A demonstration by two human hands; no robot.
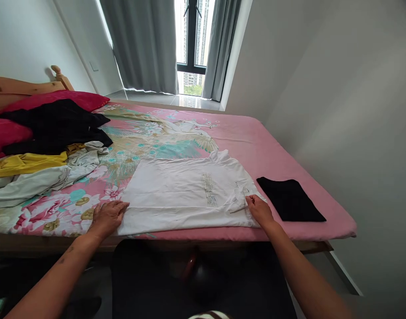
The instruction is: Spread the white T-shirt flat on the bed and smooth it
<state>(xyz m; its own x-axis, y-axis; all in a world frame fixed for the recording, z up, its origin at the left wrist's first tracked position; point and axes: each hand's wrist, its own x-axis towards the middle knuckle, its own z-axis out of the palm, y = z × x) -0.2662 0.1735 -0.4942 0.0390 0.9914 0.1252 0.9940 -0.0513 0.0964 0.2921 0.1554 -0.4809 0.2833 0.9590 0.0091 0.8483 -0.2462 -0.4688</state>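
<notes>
A white T-shirt (176, 181) with lines of small dark print lies spread sideways on the bed, its collar pointing away to the right. Its near side is folded over in a long strip. My left hand (108, 215) rests palm down at the hem end, fingers stretched out and fingertips touching the shirt's edge. At the shoulder end, my right hand (258, 209) has its fingers pinched on the cloth beside the turned-back sleeve (237, 200). Part of that grip is hidden behind the fingers.
A folded black garment (291, 199) lies to the right on the pink sheet (245, 133). Piled at the left are black clothing (59, 126), a yellow garment (30, 163) and pale clothing (46, 180), against red pillows (86, 99). A wall (338, 133) borders the right.
</notes>
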